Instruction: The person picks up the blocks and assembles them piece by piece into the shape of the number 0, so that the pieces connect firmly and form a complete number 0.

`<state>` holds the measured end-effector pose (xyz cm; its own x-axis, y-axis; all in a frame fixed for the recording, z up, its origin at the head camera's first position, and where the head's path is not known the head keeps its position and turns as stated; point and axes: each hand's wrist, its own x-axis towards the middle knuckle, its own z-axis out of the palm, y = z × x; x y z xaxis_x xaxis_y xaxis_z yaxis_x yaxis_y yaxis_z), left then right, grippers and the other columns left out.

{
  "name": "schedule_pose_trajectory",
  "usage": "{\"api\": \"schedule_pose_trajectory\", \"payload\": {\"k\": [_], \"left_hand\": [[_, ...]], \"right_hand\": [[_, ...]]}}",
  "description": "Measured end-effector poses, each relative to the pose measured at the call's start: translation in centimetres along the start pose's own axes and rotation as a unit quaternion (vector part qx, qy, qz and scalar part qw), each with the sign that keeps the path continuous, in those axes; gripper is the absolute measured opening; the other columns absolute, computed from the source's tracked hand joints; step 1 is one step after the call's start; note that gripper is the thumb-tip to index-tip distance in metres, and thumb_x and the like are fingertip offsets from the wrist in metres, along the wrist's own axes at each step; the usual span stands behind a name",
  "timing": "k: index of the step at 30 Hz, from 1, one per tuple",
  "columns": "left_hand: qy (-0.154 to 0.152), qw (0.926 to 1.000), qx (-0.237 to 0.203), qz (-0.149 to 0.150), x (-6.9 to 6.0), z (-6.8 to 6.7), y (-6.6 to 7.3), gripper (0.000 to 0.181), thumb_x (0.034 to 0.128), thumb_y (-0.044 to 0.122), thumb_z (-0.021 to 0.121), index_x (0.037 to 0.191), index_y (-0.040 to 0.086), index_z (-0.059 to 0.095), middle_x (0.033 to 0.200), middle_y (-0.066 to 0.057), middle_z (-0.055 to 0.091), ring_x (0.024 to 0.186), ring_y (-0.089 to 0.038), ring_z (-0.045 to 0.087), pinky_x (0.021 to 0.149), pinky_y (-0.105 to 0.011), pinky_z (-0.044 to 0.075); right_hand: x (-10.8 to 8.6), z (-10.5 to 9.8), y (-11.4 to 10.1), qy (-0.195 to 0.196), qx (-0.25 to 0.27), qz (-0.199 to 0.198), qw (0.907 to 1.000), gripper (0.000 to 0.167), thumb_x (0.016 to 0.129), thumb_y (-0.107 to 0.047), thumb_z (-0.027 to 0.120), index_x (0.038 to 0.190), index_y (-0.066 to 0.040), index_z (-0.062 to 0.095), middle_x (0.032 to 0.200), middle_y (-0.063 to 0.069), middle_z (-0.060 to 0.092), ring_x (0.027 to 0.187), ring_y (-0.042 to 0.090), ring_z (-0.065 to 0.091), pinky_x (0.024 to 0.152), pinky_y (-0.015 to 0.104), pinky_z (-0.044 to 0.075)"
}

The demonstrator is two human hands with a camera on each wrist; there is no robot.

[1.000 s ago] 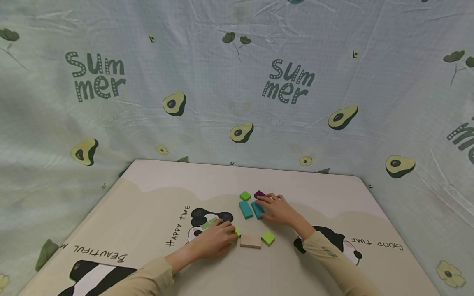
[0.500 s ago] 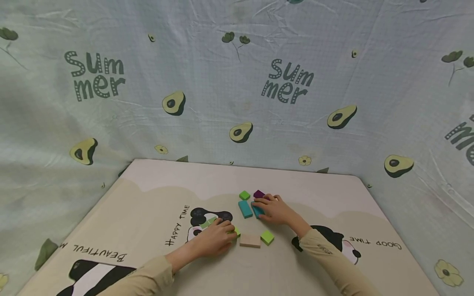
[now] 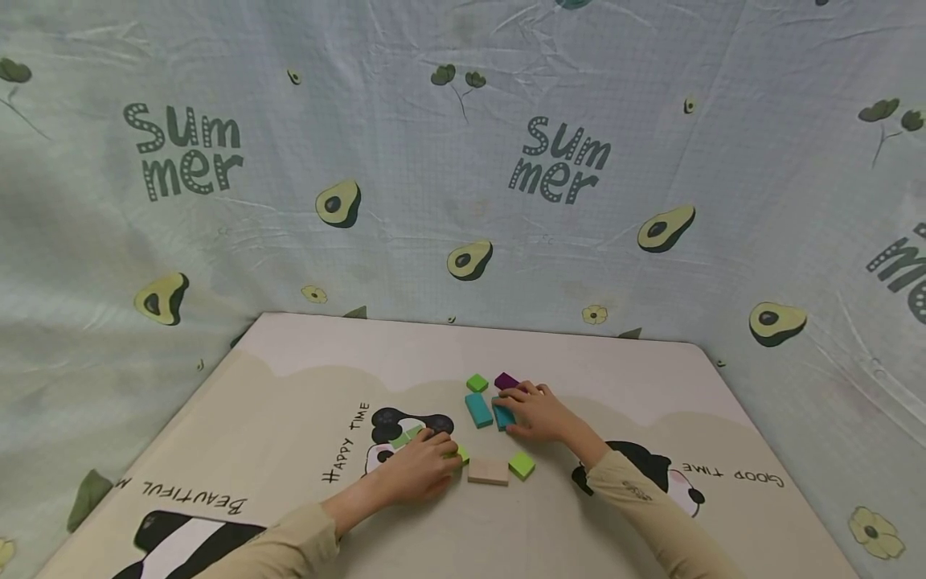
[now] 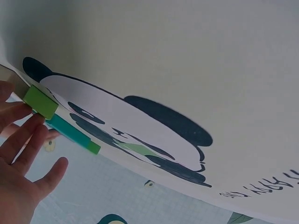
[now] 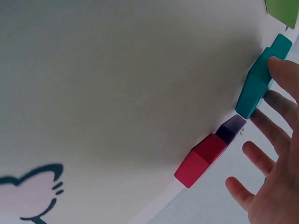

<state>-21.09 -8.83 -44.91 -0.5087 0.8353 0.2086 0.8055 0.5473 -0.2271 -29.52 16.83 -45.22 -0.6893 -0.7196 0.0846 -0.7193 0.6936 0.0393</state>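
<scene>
Fingers (image 3: 445, 455) partly hide green block (image 4: 41, 101), apparently pinched by left hand (image 3: 418, 468); right hand (image 3: 542, 414) pinches teal block (image 5: 255, 80).

From the head we look forward and down across the table (image 3: 542, 535); from each wrist we face its surface closer in, head and right views sharing the gripped teal block (image 3: 504, 416).

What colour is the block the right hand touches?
Teal; that block shows best in the right wrist view.
</scene>
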Motion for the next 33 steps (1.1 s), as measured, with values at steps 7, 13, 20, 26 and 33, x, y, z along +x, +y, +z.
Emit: {"api": "schedule_pose_trajectory", "payload": {"k": [7,13,20,26,33], "left_hand": [[0.004,1.0000,0.002,0.000,-0.1,0.1,0.0,0.020,0.0842,0.030,0.058,0.101,0.020,0.063,0.098,0.005,0.060,0.095,-0.012,0.051,0.082,-0.034,0.043],[-0.001,1.0000,0.000,0.000,-0.2,0.0,0.1,0.020,0.0845,0.029,0.058,0.101,0.020,0.063,0.098,0.005,0.059,0.095,-0.013,0.050,0.082,-0.035,0.042],[0.005,1.0000,-0.001,0.000,-0.1,0.0,0.1,0.020,0.0843,0.030,0.058,0.101,0.020,0.063,0.098,0.005,0.060,0.095,-0.013,0.050,0.082,-0.034,0.042],[0.003,1.0000,-0.001,0.000,-0.1,-0.1,0.1,0.020,0.0844,0.030,0.058,0.101,0.020,0.063,0.098,0.005,0.059,0.096,-0.013,0.050,0.083,-0.034,0.042],[0.003,1.0000,-0.007,-0.003,-0.1,-0.2,0.2,0.020,0.0844,0.029,0.058,0.101,0.019,0.063,0.098,0.005,0.059,0.095,-0.013,0.050,0.083,-0.035,0.043]], "right_hand": [[-0.5,0.0,-0.1,-0.012,0.025,0.021,0.9994,0.049,0.082,-0.040,0.059,0.126,-0.020,0.050,0.122,0.004,0.051,0.112,0.025,0.040,0.088,0.048,0.034],[-1.2,0.0,-0.3,-0.009,0.028,0.018,0.9994,0.049,0.081,-0.044,0.059,0.123,-0.019,0.052,0.118,0.004,0.052,0.109,0.024,0.041,0.088,0.048,0.035],[-2.0,0.0,-0.4,0.001,0.020,0.018,0.9996,0.049,0.081,-0.046,0.059,0.122,-0.022,0.052,0.116,0.003,0.052,0.107,0.022,0.040,0.088,0.048,0.035],[-2.9,-0.1,-0.3,0.012,0.014,0.009,0.9998,0.047,0.080,-0.043,0.060,0.121,-0.022,0.053,0.113,0.002,0.053,0.106,0.022,0.041,0.084,0.046,0.036],[-3.8,0.0,0.1,0.023,0.008,0.007,0.9997,0.046,0.080,-0.042,0.061,0.121,-0.023,0.053,0.114,0.002,0.053,0.107,0.022,0.041,0.083,0.046,0.036]]}}
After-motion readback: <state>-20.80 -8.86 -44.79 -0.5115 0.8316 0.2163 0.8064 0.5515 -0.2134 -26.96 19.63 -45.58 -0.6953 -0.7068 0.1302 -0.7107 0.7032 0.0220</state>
